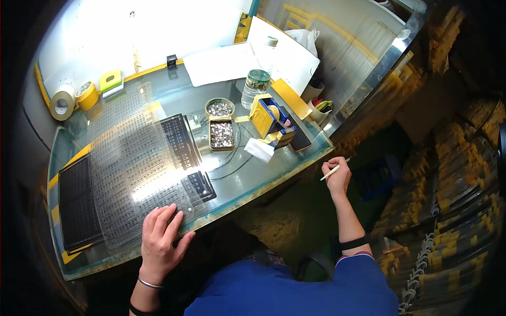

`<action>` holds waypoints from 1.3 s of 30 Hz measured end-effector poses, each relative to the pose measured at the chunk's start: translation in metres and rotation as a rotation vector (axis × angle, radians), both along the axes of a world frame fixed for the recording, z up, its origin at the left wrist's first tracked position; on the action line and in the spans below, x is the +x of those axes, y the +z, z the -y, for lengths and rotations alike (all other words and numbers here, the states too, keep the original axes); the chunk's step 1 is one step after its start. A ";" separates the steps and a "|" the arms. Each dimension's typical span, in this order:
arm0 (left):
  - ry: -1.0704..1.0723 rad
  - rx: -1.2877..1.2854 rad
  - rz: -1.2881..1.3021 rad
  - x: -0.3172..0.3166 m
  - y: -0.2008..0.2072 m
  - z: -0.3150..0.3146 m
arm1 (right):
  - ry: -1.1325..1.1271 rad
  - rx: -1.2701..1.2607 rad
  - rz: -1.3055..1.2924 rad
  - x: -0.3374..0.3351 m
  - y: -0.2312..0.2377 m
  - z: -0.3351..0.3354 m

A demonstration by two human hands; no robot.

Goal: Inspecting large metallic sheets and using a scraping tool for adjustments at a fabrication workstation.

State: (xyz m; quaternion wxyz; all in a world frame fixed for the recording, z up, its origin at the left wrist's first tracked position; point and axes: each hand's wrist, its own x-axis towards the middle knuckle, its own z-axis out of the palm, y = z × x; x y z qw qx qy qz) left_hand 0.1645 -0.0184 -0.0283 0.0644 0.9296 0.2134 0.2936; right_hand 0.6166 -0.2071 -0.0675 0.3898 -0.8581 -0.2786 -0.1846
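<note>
My left hand [161,239] lies with its fingers spread on the near edge of a clear sheet [124,195] printed with rows of small dark marks. Under that sheet are black panels [79,200] with grids of small markings, partly hidden, and a bright glare crosses its surface. Off to the right, beyond the table's edge, my right hand [339,176] is closed around a slim white pen-like tool [330,173]. It is held in the air, apart from the table.
On the glass-topped table [232,181] stand a round tin [220,108] and a square tin [222,135] of small shiny pieces, a blue tape dispenser [274,118] and a clear jar [255,89]. Tape rolls [63,102] sit far left. White paper [221,64] lies at the back.
</note>
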 end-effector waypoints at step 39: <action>0.001 0.038 0.168 0.012 -0.011 0.001 | 1.498 0.155 0.120 -0.212 0.025 -0.131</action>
